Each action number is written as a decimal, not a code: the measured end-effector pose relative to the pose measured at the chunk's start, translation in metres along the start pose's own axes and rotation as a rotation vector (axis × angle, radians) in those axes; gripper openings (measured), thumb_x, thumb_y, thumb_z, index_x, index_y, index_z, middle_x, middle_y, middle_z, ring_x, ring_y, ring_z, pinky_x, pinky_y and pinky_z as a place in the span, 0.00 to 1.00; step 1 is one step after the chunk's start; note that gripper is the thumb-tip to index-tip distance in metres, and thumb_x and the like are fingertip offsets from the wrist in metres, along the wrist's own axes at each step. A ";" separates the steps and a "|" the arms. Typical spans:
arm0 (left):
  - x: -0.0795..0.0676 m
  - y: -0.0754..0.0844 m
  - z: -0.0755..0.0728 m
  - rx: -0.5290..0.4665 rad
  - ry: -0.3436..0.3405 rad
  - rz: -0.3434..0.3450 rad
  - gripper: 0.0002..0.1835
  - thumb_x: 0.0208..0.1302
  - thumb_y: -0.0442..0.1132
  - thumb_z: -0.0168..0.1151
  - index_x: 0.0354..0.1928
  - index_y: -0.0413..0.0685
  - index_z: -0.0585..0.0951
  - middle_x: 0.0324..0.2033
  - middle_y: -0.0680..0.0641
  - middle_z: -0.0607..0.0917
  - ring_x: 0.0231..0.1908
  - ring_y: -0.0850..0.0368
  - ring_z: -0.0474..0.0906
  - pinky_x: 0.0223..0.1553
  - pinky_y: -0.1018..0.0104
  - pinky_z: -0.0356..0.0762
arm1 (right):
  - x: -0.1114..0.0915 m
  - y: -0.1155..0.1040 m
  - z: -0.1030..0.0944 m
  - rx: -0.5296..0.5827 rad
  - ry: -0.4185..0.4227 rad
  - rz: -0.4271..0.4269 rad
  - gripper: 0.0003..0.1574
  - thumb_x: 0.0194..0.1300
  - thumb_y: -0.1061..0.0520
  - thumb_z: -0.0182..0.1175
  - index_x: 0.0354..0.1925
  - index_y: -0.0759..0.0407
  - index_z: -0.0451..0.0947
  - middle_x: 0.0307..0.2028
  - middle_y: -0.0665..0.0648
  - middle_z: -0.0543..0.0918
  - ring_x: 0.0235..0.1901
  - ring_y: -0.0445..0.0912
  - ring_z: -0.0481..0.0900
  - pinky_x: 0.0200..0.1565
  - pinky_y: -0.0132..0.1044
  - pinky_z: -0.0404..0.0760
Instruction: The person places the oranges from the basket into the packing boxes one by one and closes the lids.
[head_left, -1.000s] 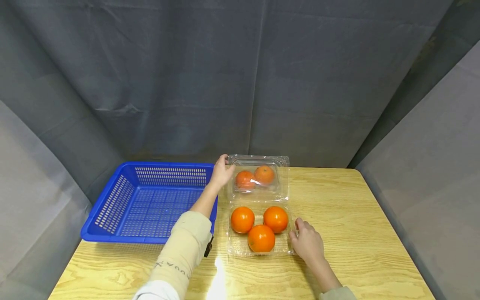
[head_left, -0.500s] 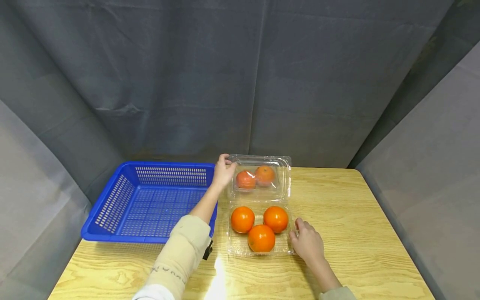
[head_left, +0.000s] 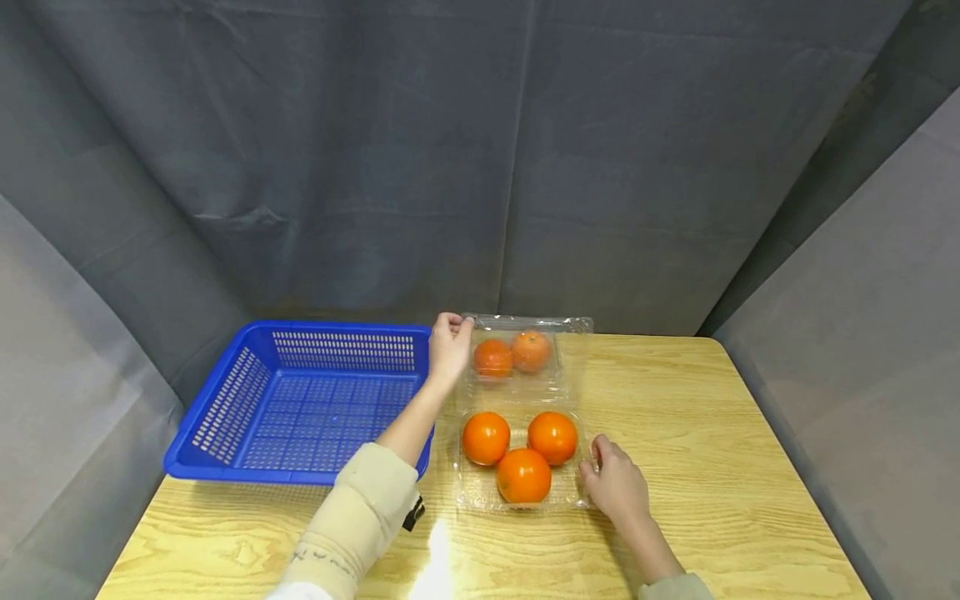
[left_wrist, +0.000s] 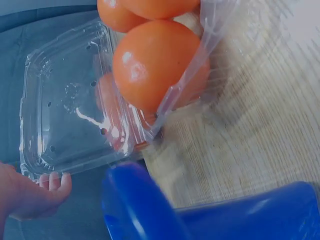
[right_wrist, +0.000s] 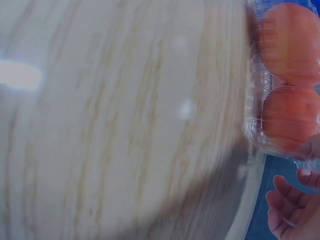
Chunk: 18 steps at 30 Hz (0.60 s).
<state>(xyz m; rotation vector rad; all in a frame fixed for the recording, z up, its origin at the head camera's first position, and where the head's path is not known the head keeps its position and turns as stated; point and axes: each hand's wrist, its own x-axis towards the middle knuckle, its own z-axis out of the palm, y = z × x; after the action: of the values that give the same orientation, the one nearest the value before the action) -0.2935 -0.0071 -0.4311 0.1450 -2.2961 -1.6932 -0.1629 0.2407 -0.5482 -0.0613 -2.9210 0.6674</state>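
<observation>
A clear plastic clamshell container (head_left: 480, 498) lies unfolded on the table, three oranges (head_left: 523, 476) in its base. My left hand (head_left: 450, 350) pinches the far left corner of the lid (head_left: 573, 367), which stands tilted up at the back. Two more orange fruits (head_left: 531, 351) show through that lid. My right hand (head_left: 617, 483) is at the base's right rim, thumb and forefinger on the edge. In the left wrist view, the left fingertips (left_wrist: 54, 181) meet the lid's corner. The right wrist view shows the right thumb at the rim and the other fingers (right_wrist: 286, 200) loosely curled.
To the left, a blue plastic basket (head_left: 300, 478) with slotted sides stands close beside my left forearm. The wooden table (head_left: 712, 467) extends to the right of the container. A grey curtain (head_left: 390, 208) hangs behind the table's back edge.
My left hand has shifted slightly right with the lid, whose right edge has swung outward as it tilts up. My right hand and the oranges in the base have stayed in place.
</observation>
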 end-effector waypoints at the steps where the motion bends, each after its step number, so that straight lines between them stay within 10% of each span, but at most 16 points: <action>1: -0.002 0.001 0.000 -0.007 0.006 0.000 0.12 0.63 0.40 0.52 0.39 0.35 0.73 0.34 0.38 0.77 0.38 0.45 0.74 0.41 0.57 0.72 | 0.000 0.000 0.000 0.021 -0.011 0.010 0.09 0.53 0.56 0.57 0.29 0.56 0.65 0.21 0.53 0.66 0.20 0.46 0.64 0.20 0.36 0.61; 10: -0.018 0.004 -0.004 -0.052 0.025 -0.001 0.12 0.64 0.42 0.51 0.34 0.38 0.72 0.30 0.44 0.73 0.35 0.49 0.71 0.38 0.60 0.69 | 0.008 -0.004 -0.016 0.331 -0.070 0.121 0.11 0.58 0.58 0.57 0.37 0.63 0.69 0.28 0.56 0.74 0.22 0.42 0.69 0.25 0.32 0.67; 18: -0.031 0.004 -0.009 -0.049 0.014 0.018 0.13 0.65 0.44 0.50 0.33 0.39 0.72 0.32 0.43 0.73 0.35 0.48 0.71 0.40 0.59 0.69 | 0.033 -0.018 -0.058 0.655 -0.054 0.166 0.29 0.69 0.47 0.46 0.60 0.64 0.60 0.54 0.66 0.70 0.52 0.54 0.69 0.51 0.43 0.69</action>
<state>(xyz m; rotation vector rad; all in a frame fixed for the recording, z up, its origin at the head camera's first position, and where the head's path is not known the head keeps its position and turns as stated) -0.2613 -0.0068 -0.4299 0.1253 -2.2369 -1.7317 -0.1869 0.2519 -0.4849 -0.2140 -2.6054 1.6282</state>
